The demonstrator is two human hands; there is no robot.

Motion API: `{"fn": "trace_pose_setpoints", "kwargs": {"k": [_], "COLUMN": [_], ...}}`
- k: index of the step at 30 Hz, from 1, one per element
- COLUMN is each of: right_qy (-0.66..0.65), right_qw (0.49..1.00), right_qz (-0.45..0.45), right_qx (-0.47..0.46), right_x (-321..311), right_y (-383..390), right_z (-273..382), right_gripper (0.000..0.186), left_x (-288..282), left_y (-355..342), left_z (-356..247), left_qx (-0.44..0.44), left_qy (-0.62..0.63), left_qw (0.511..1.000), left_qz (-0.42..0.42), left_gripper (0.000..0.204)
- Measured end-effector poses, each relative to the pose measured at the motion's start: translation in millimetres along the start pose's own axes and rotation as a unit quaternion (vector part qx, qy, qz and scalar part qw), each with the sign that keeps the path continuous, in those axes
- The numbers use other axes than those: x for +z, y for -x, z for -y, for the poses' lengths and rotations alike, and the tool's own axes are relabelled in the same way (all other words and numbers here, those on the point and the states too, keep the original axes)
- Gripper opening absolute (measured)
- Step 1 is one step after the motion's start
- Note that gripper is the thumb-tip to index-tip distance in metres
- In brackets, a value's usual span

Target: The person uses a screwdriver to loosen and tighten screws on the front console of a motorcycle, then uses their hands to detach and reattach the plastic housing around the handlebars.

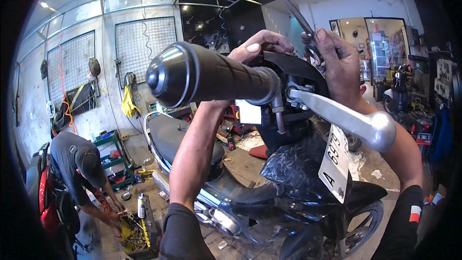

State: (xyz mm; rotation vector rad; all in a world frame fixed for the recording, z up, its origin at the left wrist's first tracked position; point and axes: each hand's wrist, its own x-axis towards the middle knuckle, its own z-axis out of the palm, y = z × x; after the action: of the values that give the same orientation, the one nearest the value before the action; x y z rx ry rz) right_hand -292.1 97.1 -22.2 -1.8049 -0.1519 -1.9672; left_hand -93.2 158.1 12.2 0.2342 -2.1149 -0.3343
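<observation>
1. Two bare hands are raised at the handlebar end of a black motorcycle [288,197] standing on the workshop floor.
2. Left hand [260,43] curls over the top of the black plastic handlebar cover [293,70], fingers bent and gripping its upper edge, just behind the black rubber handlebar grip [211,74].
3. Right hand [337,62] is closed around a pair of dark metal pliers [301,19], whose long jaws point up and to the left above the cover.
4. Beneath the right hand, the silver metal brake lever [351,120] juts out to the right, and a white number plate [335,161] hangs below it.
5. Down at the lower left, another person in a dark cap and grey shirt [79,163] bends over an open tool box [137,228] on the floor.
</observation>
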Motion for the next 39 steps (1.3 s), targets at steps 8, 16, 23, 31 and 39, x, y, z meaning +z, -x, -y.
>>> {"fn": "trace_pose_setpoints", "kwargs": {"k": [8, 16, 23, 31, 39], "right_qy": [-0.036, 0.022, 0.039, 0.007, 0.357], "right_qw": [0.999, 1.0, 0.999, 0.998, 0.91], "right_qz": [0.004, 0.005, 0.025, 0.057, 0.209], "right_qx": [0.024, -0.002, -0.006, 0.001, -0.018], "right_x": [3, 3, 2, 0, -73], "right_y": [1, 1, 1, -4, -28], "right_z": [2, 5, 6, -1, 51], "right_gripper": [0.038, 0.04, 0.036, 0.032, 0.032], "left_x": [-7, 1, 3, 14, 4], "left_y": [-2, 1, -3, 7, 4], "left_z": [6, 0, 0, -18, 0], "left_qx": [-0.001, -0.038, -0.045, -0.102, -0.104], "left_qy": [0.042, 0.057, 0.123, -0.003, 0.094], "left_qw": [0.999, 0.995, 0.985, 0.982, 0.976], "left_qz": [-0.003, -0.076, -0.109, -0.158, -0.165], "left_gripper": [0.046, 0.039, 0.032, 0.028, 0.028]}}
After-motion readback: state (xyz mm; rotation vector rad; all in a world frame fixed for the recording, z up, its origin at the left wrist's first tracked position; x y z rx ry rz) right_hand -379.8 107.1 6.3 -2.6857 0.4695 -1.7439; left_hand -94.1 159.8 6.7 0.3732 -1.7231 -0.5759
